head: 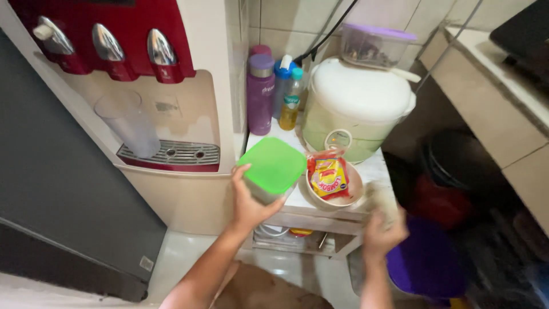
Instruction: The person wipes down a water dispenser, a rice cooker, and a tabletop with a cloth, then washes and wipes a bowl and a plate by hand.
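Beside the water dispenser, where a clear jug stands in the bay, the left hand has its grip closed on a green-lidded container at the worktop edge. Next comes a bowl holding a red-and-yellow packet — the rice cooker behind. Farther right, the right hand is blurred — its grip unreadable.

Left hand is raised, fingers curled in a closed grip. Right hand is blurred, lower.
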